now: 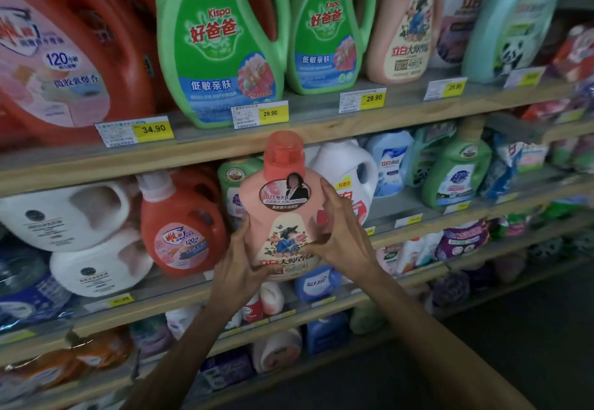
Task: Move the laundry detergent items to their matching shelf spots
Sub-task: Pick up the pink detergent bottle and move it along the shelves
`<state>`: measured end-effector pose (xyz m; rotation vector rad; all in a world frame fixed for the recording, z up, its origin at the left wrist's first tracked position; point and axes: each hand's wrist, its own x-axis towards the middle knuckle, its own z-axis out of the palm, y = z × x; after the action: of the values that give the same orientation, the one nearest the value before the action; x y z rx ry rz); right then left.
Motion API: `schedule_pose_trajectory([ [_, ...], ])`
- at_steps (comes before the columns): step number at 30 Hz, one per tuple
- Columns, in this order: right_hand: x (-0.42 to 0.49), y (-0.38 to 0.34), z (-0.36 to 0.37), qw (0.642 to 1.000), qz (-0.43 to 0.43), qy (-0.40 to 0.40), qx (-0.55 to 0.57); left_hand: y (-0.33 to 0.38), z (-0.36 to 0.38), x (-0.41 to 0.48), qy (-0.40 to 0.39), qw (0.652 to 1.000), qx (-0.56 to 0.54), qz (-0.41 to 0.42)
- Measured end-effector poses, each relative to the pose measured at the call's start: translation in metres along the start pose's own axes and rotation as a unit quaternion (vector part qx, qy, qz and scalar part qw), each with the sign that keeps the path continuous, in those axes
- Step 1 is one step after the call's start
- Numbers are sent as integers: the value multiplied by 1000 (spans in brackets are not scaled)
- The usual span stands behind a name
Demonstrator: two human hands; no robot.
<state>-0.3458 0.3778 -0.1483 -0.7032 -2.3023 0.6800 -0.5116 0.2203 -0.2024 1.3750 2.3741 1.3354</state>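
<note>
My fingers (pixel 332 199) cover part of the pink bottle's (pixel 283 217) lower label; the big red jug (pixel 64 56) runs off the left edge.

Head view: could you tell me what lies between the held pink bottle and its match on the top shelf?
In the head view: the shelf edge with its right-hand 29.90 price tag; the right green jug borders that stretch.

A shop aisle: tiered wooden shelves (pixel 353 125) run from 9 to 3 o'clock, packed with rows of detergent bottles (pixel 221 40). Yellow price tags (pixel 153 129) reading 34.90 and 29.90 line the top shelf edge, 11 to 1 o'clock.
</note>
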Motion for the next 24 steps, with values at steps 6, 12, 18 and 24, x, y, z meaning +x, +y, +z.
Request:
schedule_pose_trajectory([
  [6,-26,-9,-54,1000,-3,8,-20,45,1,-19,-14,1000,-22,-1],
  [12,-54,-19,-115,999,-5,10,-43,99,5,-44,-18,999,-42,21],
  [18,-72,-31,-181,999,-16,7,-35,161,7,-61,3,998,-46,38],
  [24,-79,-42,-234,999,-32,14,-39,209,13,-64,3,996,-80,48],
])
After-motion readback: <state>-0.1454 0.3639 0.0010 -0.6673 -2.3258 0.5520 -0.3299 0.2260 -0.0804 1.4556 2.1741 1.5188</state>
